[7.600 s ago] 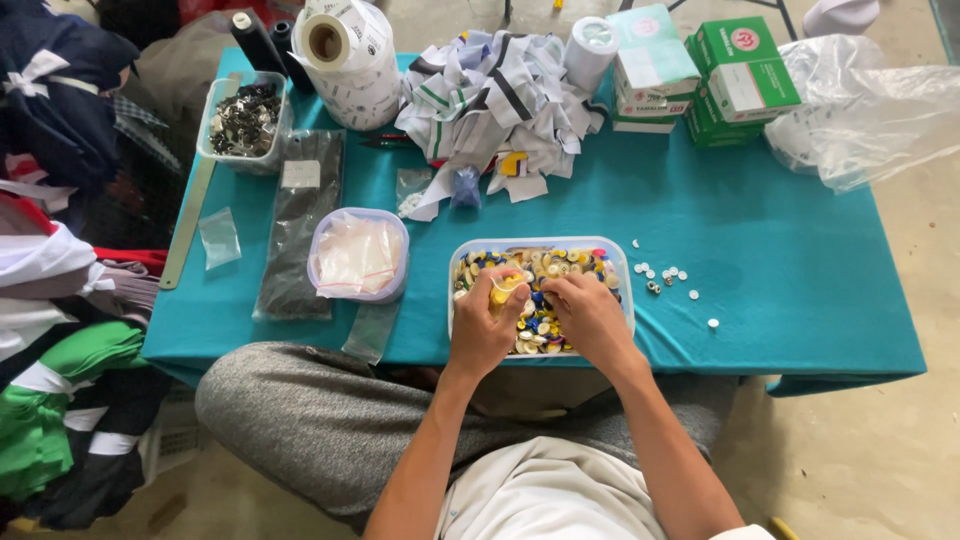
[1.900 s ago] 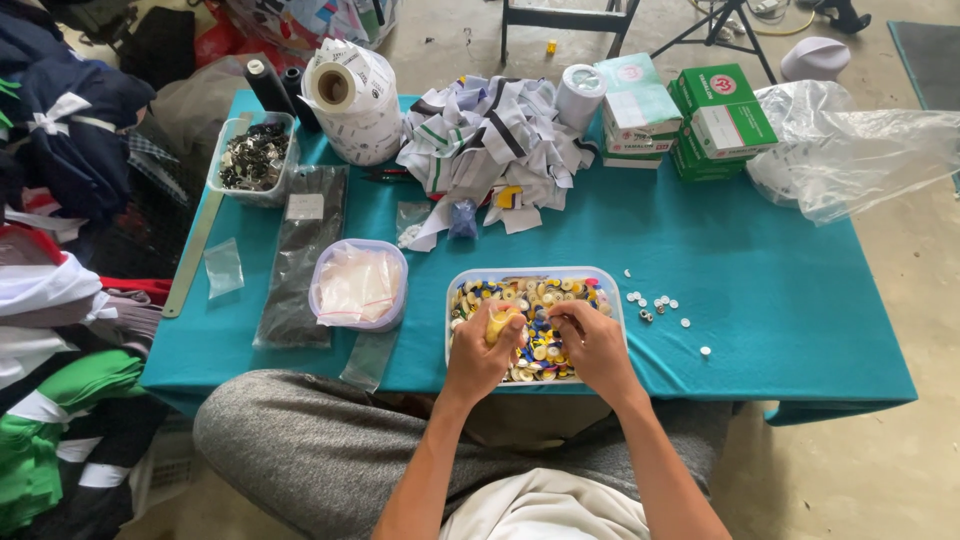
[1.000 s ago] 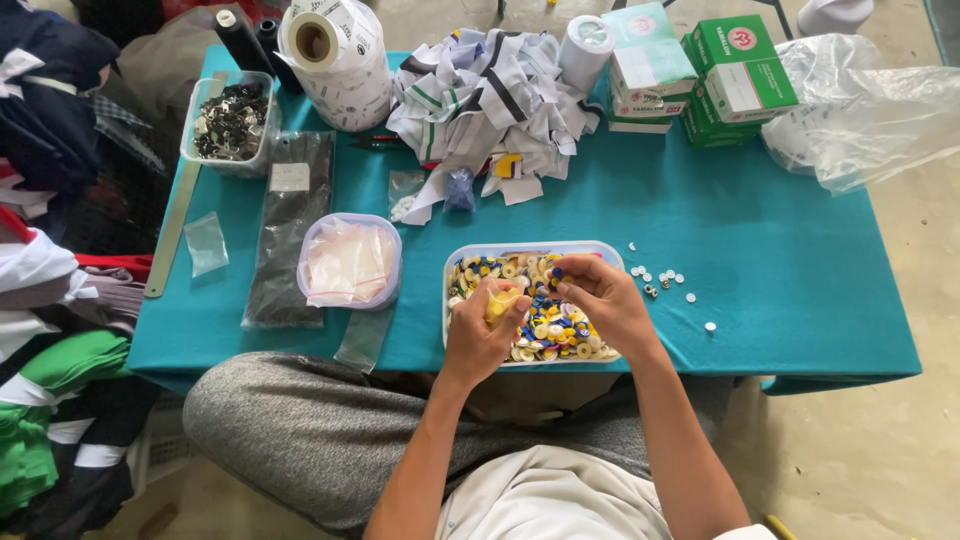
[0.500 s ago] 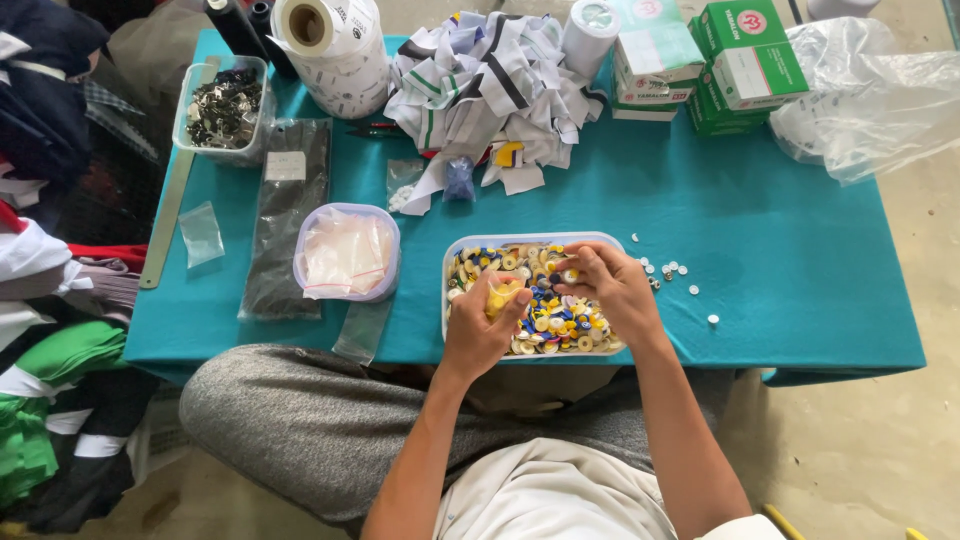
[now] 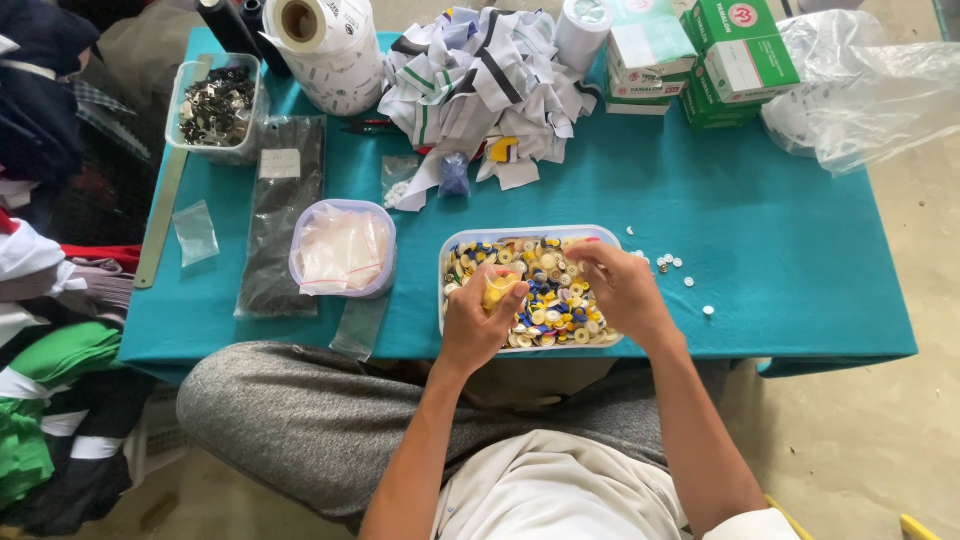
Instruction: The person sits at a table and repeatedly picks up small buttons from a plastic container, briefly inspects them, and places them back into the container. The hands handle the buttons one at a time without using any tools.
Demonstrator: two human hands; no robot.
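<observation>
Since half a second back, right hand has shifted little; it stays over the far right part of the button tray, fingers curled down into the pile, and whether they pinch a button cannot be told. Left hand remains at the tray's near left, its grip closed around a small clutch of yellow buttons.

Tray sits at the near edge of the teal tabletop, heaped with mixed buttons in yellow, white and blue, right up to the rim.

Risks, as judged:
- Heap level with the rim, so any raking by the right hand could flick buttons over the side. Loose white buttons already lie just beside the tray on the right.
- Tray close to the tabletop edge above the lap; a push from either wrist could tip it off.
- Left fist looks full; adding more may squeeze pieces out.
- Lidded tub stands near on the left, apart from the tray.
</observation>
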